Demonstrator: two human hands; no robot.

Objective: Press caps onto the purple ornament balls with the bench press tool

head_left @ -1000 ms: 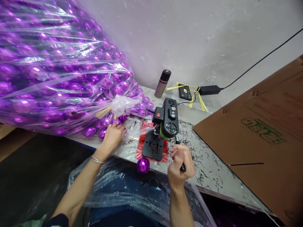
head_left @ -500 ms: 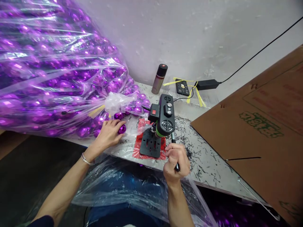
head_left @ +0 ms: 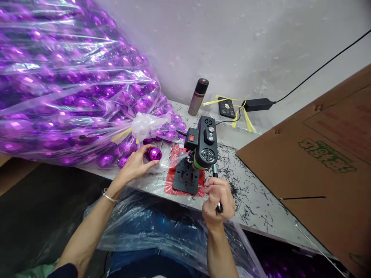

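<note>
My left hand (head_left: 135, 164) has a shiny purple faceted bauble (head_left: 155, 154) between its thumb and fingers, just above the table. My right hand (head_left: 218, 199) is wrapped round the black-gripped lever (head_left: 219, 208) of a small bench press (head_left: 205, 143). The press has a black housing with two vents, knobs and a red switch. Its slotted black base plate (head_left: 185, 177) stands on a red plastic sheet (head_left: 170, 187), between my hands. The underside of the press head is hidden from above.
A large clear bag of purple baubles (head_left: 72, 85) fills the left side. Behind the press are a spray can (head_left: 198, 97), a phone (head_left: 226, 107) with yellow ties and a power adapter (head_left: 259, 104). Black scraps (head_left: 246, 200) litter the table beside a cardboard box (head_left: 319, 166).
My left hand has turned and opened out round the bauble, which now shows more fully between thumb and fingers. My right hand stays on the lever. The whole view has shifted slightly.
</note>
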